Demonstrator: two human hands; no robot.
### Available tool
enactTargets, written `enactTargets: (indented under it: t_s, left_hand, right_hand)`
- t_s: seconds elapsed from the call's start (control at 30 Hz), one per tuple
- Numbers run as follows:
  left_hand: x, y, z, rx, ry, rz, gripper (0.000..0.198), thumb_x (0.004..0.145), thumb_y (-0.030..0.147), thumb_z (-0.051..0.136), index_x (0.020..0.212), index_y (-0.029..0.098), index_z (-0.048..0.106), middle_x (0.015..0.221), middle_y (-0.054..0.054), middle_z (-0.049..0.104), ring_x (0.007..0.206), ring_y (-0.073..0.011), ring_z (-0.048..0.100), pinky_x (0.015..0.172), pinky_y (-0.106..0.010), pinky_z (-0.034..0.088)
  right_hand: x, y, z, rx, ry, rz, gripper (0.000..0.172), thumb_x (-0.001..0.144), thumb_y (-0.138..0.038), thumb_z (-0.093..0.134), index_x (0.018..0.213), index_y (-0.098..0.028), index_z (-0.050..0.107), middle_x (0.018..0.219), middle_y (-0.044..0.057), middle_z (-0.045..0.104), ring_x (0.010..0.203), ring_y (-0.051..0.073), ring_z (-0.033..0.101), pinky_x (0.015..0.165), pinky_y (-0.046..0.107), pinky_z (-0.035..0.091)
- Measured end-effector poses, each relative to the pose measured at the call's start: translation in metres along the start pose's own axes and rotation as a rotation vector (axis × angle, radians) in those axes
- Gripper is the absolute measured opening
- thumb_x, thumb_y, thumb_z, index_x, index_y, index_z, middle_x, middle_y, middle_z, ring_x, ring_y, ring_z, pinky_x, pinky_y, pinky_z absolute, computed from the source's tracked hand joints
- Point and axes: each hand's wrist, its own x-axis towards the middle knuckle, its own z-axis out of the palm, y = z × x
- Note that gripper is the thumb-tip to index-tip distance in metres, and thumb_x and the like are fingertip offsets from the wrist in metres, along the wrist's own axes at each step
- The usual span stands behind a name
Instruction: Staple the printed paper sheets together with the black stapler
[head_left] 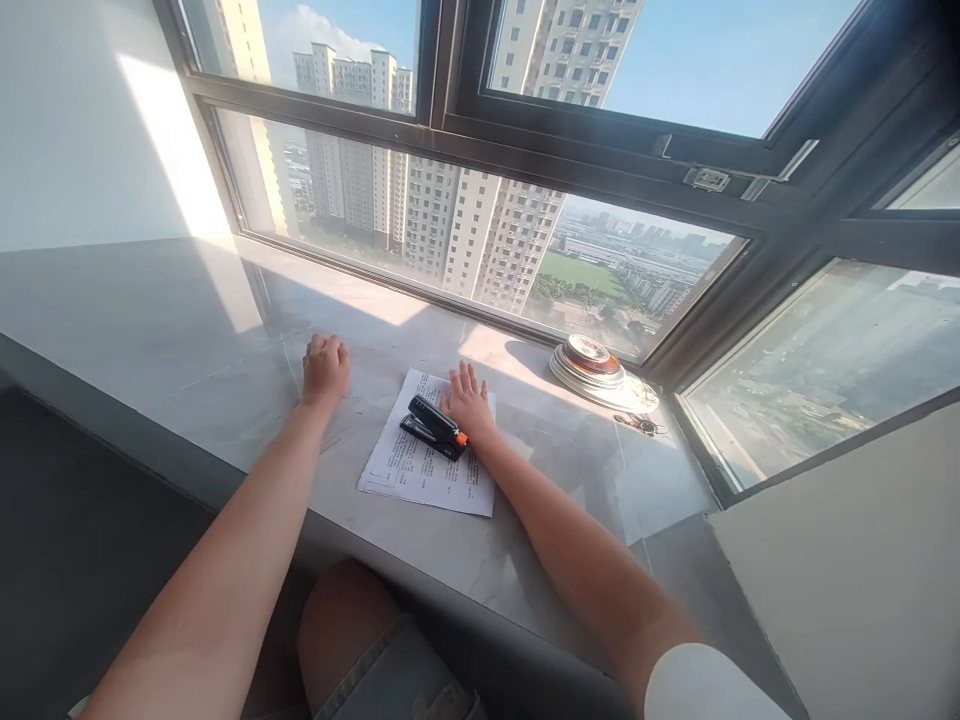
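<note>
A printed sheet of paper [420, 470] lies on the marble window ledge [187, 340]. On top of it rests a black stapler [433, 428] with an orange end. My right hand [468, 400] lies flat on the paper's upper right corner, fingers stretched out, just right of the stapler and touching or nearly touching it. My left hand [325, 366] rests on the bare ledge to the left of the paper, fingers curled into a loose fist with nothing seen in it.
A round stack of plates or tins [592, 367] sits by the window corner, with a small bunch of keys [639, 424] beside it. The window frame [480, 150] runs along the back. The ledge's front edge drops to my knee [352, 620].
</note>
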Motion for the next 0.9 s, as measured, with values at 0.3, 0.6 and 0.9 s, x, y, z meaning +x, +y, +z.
enactTargets:
  t_s: [0.3,0.6,0.9]
  left_hand:
    - [-0.001,0.001,-0.006,0.017,-0.06,0.057,0.026,0.1,0.024,0.04,0.094,0.019,0.066,0.108,-0.015,0.061,0.116,-0.0319,0.057,0.103,-0.046,0.046]
    - [-0.014,0.018,-0.018,-0.044,0.031,0.172,0.025,0.1,0.03,0.039,0.096,0.02,0.062,0.115,-0.017,0.053,0.116,-0.0317,0.055,0.102,-0.044,0.049]
    - [-0.063,0.052,-0.03,0.143,-0.207,0.296,0.038,0.1,0.038,0.031,0.089,0.022,0.064,0.105,-0.013,0.066,0.1,-0.0297,0.065,0.085,-0.038,0.05]
  right_hand:
    - [-0.058,0.01,-0.014,0.091,0.013,0.054,0.037,0.103,-0.025,0.042,0.138,-0.017,0.053,0.172,0.017,0.026,0.162,0.033,0.015,0.126,0.062,0.025]
    - [-0.109,0.094,-0.047,0.037,0.006,0.219,0.032,0.105,-0.026,0.041,0.131,-0.017,0.056,0.169,0.017,0.033,0.161,0.031,0.02,0.126,0.055,0.026]
    - [-0.144,0.142,-0.06,0.041,0.051,0.303,0.035,0.105,-0.026,0.039,0.134,-0.016,0.056,0.168,0.017,0.035,0.16,0.031,0.022,0.127,0.055,0.024]
